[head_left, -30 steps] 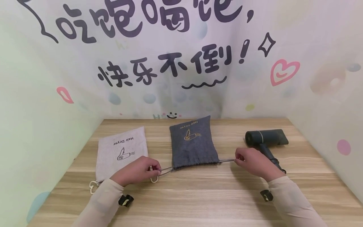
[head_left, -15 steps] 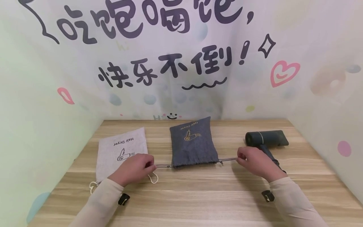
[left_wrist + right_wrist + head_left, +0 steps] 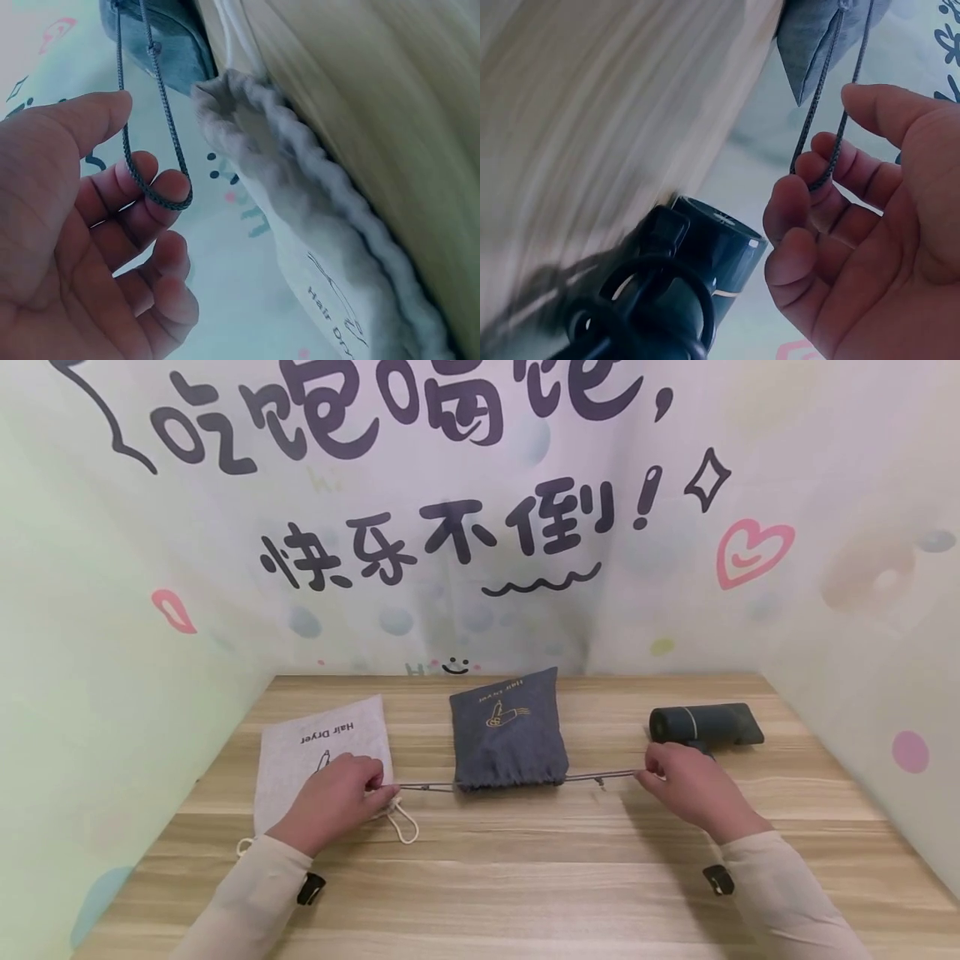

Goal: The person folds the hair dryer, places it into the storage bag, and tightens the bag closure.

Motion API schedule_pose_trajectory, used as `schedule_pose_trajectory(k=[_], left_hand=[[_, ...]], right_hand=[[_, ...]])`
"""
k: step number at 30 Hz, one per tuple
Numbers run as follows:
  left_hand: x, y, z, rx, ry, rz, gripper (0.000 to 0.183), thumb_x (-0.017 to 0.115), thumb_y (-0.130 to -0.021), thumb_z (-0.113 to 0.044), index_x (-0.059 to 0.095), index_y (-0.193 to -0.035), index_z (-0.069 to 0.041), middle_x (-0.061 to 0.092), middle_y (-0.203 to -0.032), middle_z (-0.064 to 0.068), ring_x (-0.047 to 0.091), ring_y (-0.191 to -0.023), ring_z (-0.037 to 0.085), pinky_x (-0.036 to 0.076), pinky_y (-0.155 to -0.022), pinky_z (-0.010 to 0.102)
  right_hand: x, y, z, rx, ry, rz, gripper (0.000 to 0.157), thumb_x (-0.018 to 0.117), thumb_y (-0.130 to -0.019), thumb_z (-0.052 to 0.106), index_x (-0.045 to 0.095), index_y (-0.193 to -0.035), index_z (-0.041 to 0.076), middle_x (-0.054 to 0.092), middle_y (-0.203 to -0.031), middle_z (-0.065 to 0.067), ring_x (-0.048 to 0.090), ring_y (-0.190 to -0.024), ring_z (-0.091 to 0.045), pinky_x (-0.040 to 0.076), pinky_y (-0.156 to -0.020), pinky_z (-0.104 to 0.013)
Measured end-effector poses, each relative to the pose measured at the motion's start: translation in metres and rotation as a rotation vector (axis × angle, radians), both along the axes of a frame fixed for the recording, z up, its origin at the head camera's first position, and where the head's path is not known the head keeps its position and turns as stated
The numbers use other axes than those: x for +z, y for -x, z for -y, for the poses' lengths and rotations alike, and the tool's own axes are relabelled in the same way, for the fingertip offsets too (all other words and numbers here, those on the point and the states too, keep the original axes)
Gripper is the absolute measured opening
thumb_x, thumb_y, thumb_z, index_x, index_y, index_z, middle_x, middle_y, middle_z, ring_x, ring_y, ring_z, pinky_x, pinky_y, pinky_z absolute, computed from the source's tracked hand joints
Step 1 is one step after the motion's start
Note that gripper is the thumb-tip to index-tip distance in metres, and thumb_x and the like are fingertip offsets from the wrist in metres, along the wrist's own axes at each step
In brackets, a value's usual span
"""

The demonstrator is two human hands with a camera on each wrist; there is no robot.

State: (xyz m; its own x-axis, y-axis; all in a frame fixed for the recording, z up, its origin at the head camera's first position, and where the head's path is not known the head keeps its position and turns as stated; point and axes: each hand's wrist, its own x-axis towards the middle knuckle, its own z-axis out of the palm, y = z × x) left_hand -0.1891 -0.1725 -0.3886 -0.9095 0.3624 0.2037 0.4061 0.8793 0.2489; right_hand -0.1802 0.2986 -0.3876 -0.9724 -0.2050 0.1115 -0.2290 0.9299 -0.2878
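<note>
Left hand (image 3: 339,802) and right hand (image 3: 693,789) have moved farther apart, each hooking a loop of the drawstring (image 3: 169,112) in curled fingers. Gray bag (image 3: 510,743) lies between them, mouth gathered tighter; judged soft, light, best held by both loops.

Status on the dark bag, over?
Left hand, right hand: each holding a drawstring loop. Dark bag: mouth gathered, cords taut. Hair dryer near right hand; cords unobstructed.

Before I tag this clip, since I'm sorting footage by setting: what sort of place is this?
Probably a staged tabletop booth: a printed backdrop with large lettering stands behind a wood-grain table, and pale side panels flank it.
</note>
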Motion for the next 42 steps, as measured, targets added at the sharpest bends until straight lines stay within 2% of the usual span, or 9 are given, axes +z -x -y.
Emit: schedule_pose_trajectory(k=[7, 16, 23, 29, 36, 42], left_hand=[[0.0, -0.001, 0.008, 0.043, -0.012, -0.057, 0.042, 0.075, -0.087, -0.03, 0.041, -0.064, -0.017, 0.037, -0.06, -0.004, 0.039, -0.068, 0.019, 0.031, -0.056, 0.031], [-0.001, 0.003, 0.019, 0.088, -0.004, -0.07, 0.043, 0.075, -0.087, -0.031, 0.042, -0.064, -0.017, 0.039, -0.061, -0.001, 0.04, -0.066, 0.018, 0.033, -0.053, 0.032], [-0.004, 0.007, 0.032, 0.097, 0.01, -0.081, 0.046, 0.075, -0.087, -0.034, 0.04, -0.063, -0.017, 0.037, -0.06, -0.002, 0.037, -0.062, 0.016, 0.03, -0.052, 0.031], [-0.006, 0.011, 0.039, 0.086, -0.001, -0.105, 0.046, 0.075, -0.086, -0.034, 0.04, -0.061, -0.019, 0.036, -0.058, -0.005, 0.037, -0.06, 0.015, 0.03, -0.05, 0.03], [-0.006, 0.013, 0.046, 0.098, 0.01, -0.09, 0.046, 0.075, -0.087, -0.035, 0.041, -0.061, -0.018, 0.038, -0.058, -0.004, 0.038, -0.06, 0.015, 0.03, -0.05, 0.03], [-0.007, 0.019, 0.051, 0.114, 0.008, -0.064, 0.044, 0.073, -0.088, -0.036, 0.044, -0.061, -0.019, 0.039, -0.058, -0.004, 0.039, -0.06, 0.015, 0.031, -0.05, 0.03]], right_hand=[[0.0, -0.001, -0.005, -0.049, -0.01, -0.023, 0.02, 0.069, -0.091, 0.028, 0.058, -0.081, 0.014, 0.054, -0.072, 0.003, 0.048, -0.064, -0.016, 0.04, -0.056, -0.034], [0.003, -0.004, -0.014, -0.092, 0.004, -0.03, 0.026, 0.068, -0.092, 0.033, 0.058, -0.077, 0.014, 0.05, -0.065, 0.002, 0.044, -0.059, -0.016, 0.035, -0.055, -0.033], [0.005, -0.008, -0.024, -0.108, 0.029, -0.025, 0.026, 0.068, -0.093, 0.035, 0.061, -0.078, 0.015, 0.053, -0.067, 0.005, 0.045, -0.06, -0.015, 0.037, -0.056, -0.033], [0.004, -0.01, -0.033, -0.125, 0.044, -0.024, 0.032, 0.067, -0.094, 0.04, 0.058, -0.074, 0.017, 0.05, -0.064, 0.004, 0.043, -0.058, -0.015, 0.034, -0.054, -0.033], [0.006, -0.011, -0.042, -0.127, 0.032, -0.043, 0.033, 0.069, -0.092, 0.036, 0.053, -0.071, 0.017, 0.045, -0.061, 0.003, 0.042, -0.056, -0.016, 0.032, -0.053, -0.032], [0.006, -0.011, -0.046, -0.125, 0.04, -0.034, 0.034, 0.069, -0.092, 0.036, 0.053, -0.07, 0.017, 0.046, -0.061, 0.003, 0.043, -0.057, -0.016, 0.033, -0.054, -0.032]])
